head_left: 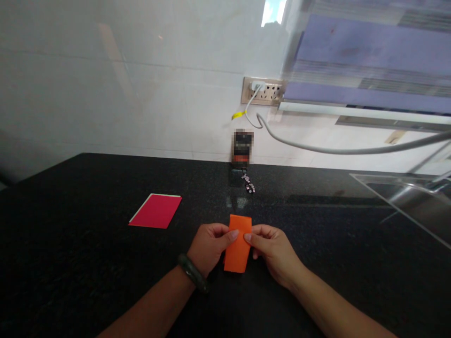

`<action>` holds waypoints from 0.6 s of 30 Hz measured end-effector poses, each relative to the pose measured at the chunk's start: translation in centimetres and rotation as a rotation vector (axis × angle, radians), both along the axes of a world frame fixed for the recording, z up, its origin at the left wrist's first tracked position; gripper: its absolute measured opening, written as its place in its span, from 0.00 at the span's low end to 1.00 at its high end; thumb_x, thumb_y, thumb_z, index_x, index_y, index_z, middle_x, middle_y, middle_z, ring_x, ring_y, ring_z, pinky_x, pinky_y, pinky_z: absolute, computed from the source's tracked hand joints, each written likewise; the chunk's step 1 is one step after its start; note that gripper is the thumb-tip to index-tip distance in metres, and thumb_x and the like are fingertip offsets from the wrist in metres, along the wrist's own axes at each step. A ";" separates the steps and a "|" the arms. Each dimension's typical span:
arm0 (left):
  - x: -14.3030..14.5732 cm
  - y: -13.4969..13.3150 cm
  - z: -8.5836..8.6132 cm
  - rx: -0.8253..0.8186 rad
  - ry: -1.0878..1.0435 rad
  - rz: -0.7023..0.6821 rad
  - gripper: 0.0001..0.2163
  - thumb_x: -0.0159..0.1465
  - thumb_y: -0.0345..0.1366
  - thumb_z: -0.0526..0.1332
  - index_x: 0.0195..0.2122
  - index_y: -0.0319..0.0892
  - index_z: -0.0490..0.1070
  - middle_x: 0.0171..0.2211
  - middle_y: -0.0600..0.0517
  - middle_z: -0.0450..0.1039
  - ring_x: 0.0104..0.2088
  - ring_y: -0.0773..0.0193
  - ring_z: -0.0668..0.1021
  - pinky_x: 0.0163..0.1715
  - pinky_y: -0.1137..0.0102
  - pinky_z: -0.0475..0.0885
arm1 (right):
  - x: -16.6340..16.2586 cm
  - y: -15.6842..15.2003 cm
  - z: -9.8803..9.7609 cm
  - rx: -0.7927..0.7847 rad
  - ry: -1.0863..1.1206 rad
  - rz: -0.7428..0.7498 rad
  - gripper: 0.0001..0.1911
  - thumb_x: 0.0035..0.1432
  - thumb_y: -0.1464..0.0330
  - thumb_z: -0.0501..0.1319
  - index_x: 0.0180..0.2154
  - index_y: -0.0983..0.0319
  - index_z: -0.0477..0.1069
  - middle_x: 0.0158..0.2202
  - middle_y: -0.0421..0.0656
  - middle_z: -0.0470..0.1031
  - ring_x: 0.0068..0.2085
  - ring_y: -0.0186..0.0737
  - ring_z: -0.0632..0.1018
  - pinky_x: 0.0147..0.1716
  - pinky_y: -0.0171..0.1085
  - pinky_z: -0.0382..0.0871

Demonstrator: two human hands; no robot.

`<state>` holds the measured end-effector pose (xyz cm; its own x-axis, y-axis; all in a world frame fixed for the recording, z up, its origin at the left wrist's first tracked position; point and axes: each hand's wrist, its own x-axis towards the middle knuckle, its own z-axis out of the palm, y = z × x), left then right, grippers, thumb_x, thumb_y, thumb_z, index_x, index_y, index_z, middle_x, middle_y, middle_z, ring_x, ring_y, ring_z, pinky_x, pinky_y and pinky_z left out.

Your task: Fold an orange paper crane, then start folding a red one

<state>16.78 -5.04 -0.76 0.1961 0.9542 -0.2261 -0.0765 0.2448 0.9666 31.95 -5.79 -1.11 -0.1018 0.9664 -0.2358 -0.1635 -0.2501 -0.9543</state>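
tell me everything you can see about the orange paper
The orange paper is a small, plain, bright orange rectangle that looks like thin craft paper, apparently folded into a narrow strip, with clean edges. Its long side points away from the person, tilted slightly. The left hand and right hand pinch its upper part from either side, thumbs on top. It sits over the black speckled countertop; whether it lies flat or is slightly lifted cannot be told.

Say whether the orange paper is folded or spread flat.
Folded, apparently: the orange paper is a narrow strip pinched between left hand and right hand.
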 end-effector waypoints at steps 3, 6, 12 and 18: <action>0.1 0.0 0.1 0.033 0.053 -0.026 0.13 0.47 0.42 0.64 0.22 0.35 0.73 0.20 0.51 0.73 0.22 0.67 0.72 0.25 0.72 0.66 | 0.0 0.1 -0.3 0.004 0.039 -0.010 0.10 0.40 0.65 0.66 0.22 0.66 0.72 0.20 0.40 0.71 0.18 0.27 0.65 0.16 0.29 0.56; 0.3 -0.2 0.2 0.031 0.037 -0.057 0.13 0.47 0.42 0.64 0.22 0.35 0.73 0.21 0.51 0.74 0.23 0.66 0.73 0.27 0.71 0.67 | 0.0 0.2 -0.5 -0.017 0.078 -0.054 0.13 0.42 0.62 0.65 0.18 0.66 0.68 0.16 0.38 0.67 0.17 0.27 0.64 0.16 0.30 0.56; 0.4 -0.4 0.3 0.036 0.047 -0.074 0.10 0.48 0.40 0.63 0.20 0.36 0.73 0.21 0.51 0.74 0.23 0.66 0.73 0.26 0.71 0.67 | -0.1 0.3 -0.5 -0.033 0.099 -0.078 0.17 0.46 0.59 0.62 0.18 0.65 0.65 0.14 0.37 0.64 0.16 0.28 0.64 0.17 0.30 0.57; 0.3 -0.3 0.0 0.027 0.016 -0.080 0.10 0.49 0.39 0.63 0.22 0.35 0.73 0.21 0.50 0.74 0.23 0.66 0.73 0.26 0.72 0.67 | 0.1 0.4 -0.5 0.030 0.112 -0.086 0.13 0.44 0.62 0.65 0.23 0.66 0.70 0.16 0.37 0.66 0.17 0.27 0.64 0.18 0.29 0.57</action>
<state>17.09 -5.39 -0.75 0.2690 0.9412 -0.2045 -0.0425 0.2237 0.9737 32.00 -5.36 -1.63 -0.0419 0.9792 -0.1987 -0.2887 -0.2023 -0.9358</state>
